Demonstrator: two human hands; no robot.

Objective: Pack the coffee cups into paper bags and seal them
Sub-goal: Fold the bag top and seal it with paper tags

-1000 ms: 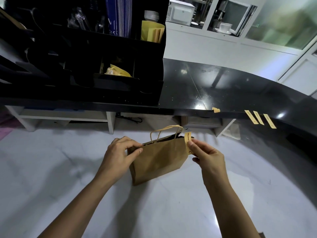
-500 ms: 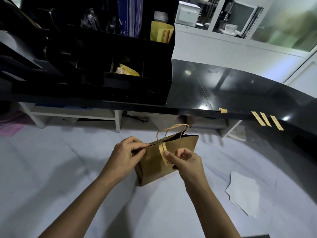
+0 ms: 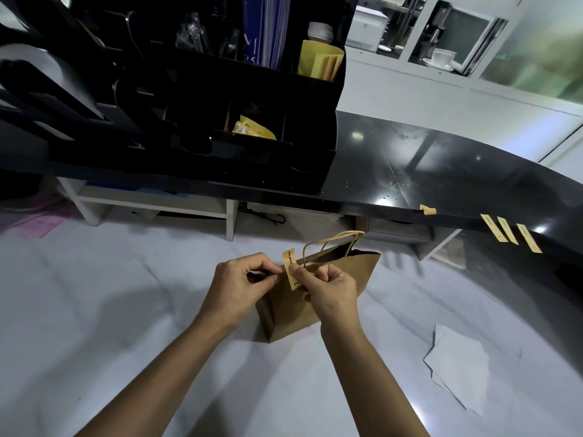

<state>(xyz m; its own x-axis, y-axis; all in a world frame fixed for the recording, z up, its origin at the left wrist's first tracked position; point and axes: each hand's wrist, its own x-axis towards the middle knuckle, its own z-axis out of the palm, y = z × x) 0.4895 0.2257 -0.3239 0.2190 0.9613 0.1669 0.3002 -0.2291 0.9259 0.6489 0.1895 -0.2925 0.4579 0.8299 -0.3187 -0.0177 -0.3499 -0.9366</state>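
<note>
Head view, left hand pinching bag rim, right hand pinching sticker (upright).

Sticker strip in my right hand, centre of the frame: "Good luck" in small dark print, running lengthwise; a small round mark below it, too small to read.
Three sticker strips on the black counter edge, right of the frame: faint dark marks, not readable.
Blue panel in the black organiser, top centre: white strokes, not legible.
</note>
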